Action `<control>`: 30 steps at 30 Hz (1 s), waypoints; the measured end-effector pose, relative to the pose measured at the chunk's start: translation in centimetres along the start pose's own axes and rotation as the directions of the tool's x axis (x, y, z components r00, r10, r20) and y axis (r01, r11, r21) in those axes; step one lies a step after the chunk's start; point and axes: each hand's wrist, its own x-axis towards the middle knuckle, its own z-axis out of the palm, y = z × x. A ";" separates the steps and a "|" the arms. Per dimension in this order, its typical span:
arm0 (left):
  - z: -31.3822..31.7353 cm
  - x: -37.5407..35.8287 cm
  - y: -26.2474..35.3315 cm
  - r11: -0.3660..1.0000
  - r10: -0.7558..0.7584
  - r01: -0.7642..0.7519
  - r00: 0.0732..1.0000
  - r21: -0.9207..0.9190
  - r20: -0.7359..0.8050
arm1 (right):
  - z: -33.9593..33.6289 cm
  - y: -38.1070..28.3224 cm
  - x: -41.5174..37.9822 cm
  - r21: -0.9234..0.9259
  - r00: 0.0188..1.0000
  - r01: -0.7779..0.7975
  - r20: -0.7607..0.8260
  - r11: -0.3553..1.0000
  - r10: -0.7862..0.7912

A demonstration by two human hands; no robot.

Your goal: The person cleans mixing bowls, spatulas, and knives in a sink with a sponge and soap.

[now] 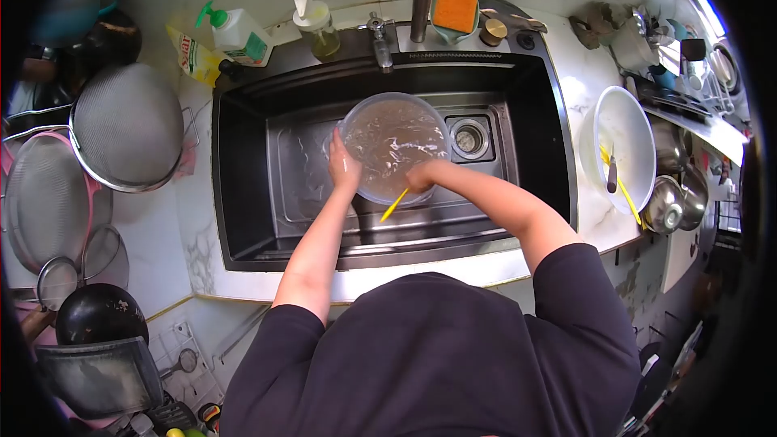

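A round, clear plastic bowl [394,99] full of murky water stands in the dark sink [295,218], left of the drain. My left hand [344,166] grips the bowl's left side, its fingers along the rim. At the bowl's lower right edge, my right hand [419,177] is closed around a tool with a thin yellow handle [394,205]. The handle sticks out toward me over the rim. The tool's other end is hidden by my hand and the water, so its kind cannot be made out.
Behind the sink stand a faucet [379,42], a pump bottle [241,36], a soap dispenser [320,28] and an orange sponge [457,0]. On the right counter, a white bowl [595,133] holds yellow-handled utensils. Large mesh strainers [133,125] hang at the left.
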 end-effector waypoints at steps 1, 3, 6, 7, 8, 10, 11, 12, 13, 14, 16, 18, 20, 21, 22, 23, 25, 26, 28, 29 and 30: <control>0.0 0.1 -0.2 1.000 0.004 -0.004 1.000 0.017 0.009 | -1.2 -0.2 -2.1 -0.039 0.992 -0.124 0.007 0.991 0.125; -0.2 0.1 -0.3 1.000 0.003 -0.003 1.000 0.023 0.015 | -1.3 0.3 -4.0 -0.208 0.938 -0.323 -0.203 0.923 0.283; -0.4 0.0 0.0 1.000 0.007 -0.008 1.000 0.019 0.013 | 0.5 3.8 -1.9 -0.123 0.585 -0.456 -0.788 0.881 0.193; -0.5 -0.1 0.1 1.000 0.011 -0.011 1.000 0.011 0.007 | -0.2 4.4 -1.8 -0.128 0.587 -0.457 -0.787 0.880 0.190; -0.5 -0.2 0.3 1.000 0.007 -0.007 1.000 0.006 0.005 | -0.8 4.9 -1.6 -0.120 0.509 -0.498 -0.842 0.859 0.178; -0.5 -0.1 0.2 1.000 0.006 -0.006 1.000 -0.028 0.009 | -1.8 4.9 -1.0 -0.107 0.426 -0.535 -0.891 0.838 0.158; -0.4 -0.1 -0.1 1.000 0.005 -0.005 1.000 -0.028 0.008 | -2.3 4.5 -0.7 -0.037 0.394 -0.509 -0.898 0.860 0.195; -0.2 0.1 -0.2 1.000 0.013 -0.013 1.000 -0.002 0.013 | -2.9 4.1 -0.3 0.033 0.361 -0.481 -0.903 0.876 0.232; -0.1 0.2 -0.4 1.000 0.022 -0.023 1.000 0.022 0.019 | -3.4 3.8 0.3 0.031 0.361 -0.482 -0.904 0.875 0.231; -0.1 0.2 -0.4 1.000 0.022 -0.023 1.000 0.020 0.018 | -3.9 3.4 1.1 0.086 0.327 -0.485 -0.905 0.870 0.272; -0.2 0.0 -0.2 0.999 0.035 -0.035 0.999 0.019 0.001 | -4.8 2.8 1.7 0.140 0.293 -0.487 -0.904 0.862 0.312; -0.3 -0.2 0.1 1.000 0.029 -0.029 1.000 0.004 0.002 | -5.6 2.1 1.3 0.156 0.317 -0.451 -0.893 0.879 0.321; -0.5 -0.3 0.2 1.000 0.028 -0.028 1.000 -0.009 0.003 | -6.0 2.4 1.3 0.181 0.318 -0.418 -0.889 0.890 0.330; -0.6 -0.3 0.3 0.999 0.028 -0.027 1.000 -0.024 0.004 | -6.1 2.7 1.1 0.181 0.364 -0.392 -0.870 0.902 0.333; -0.5 -0.3 0.2 0.999 0.028 -0.028 1.000 -0.040 0.003 | -6.0 3.0 1.0 0.181 0.408 -0.366 -0.850 0.913 0.332; -0.4 -0.3 0.2 0.999 0.031 -0.030 1.000 -0.041 0.003 | -5.8 3.2 0.8 0.182 0.406 -0.368 -0.851 0.912 0.333; -0.4 -0.3 0.2 0.998 0.042 -0.044 0.998 -0.041 -0.049 | -5.1 3.8 0.5 0.133 0.395 -0.382 -0.871 0.915 0.291; -0.4 -0.3 0.3 0.998 0.044 -0.046 0.998 -0.040 -0.051 | -4.6 4.1 0.3 0.133 0.393 -0.381 -0.873 0.915 0.290; -0.4 -0.5 0.4 0.999 -0.036 0.036 0.999 -0.014 -0.023 | -3.2 4.6 -0.2 0.038 0.312 -0.436 -0.931 0.899 0.191; -0.3 -0.6 0.4 0.999 -0.040 0.040 0.999 -0.013 -0.024 | -2.6 4.8 -0.3 0.035 0.315 -0.434 -0.930 0.900 0.188; -0.2 -0.6 0.4 0.998 -0.061 0.061 0.998 -0.016 -0.021 | -1.9 5.0 -0.4 0.039 0.309 -0.468 -0.929 0.883 0.205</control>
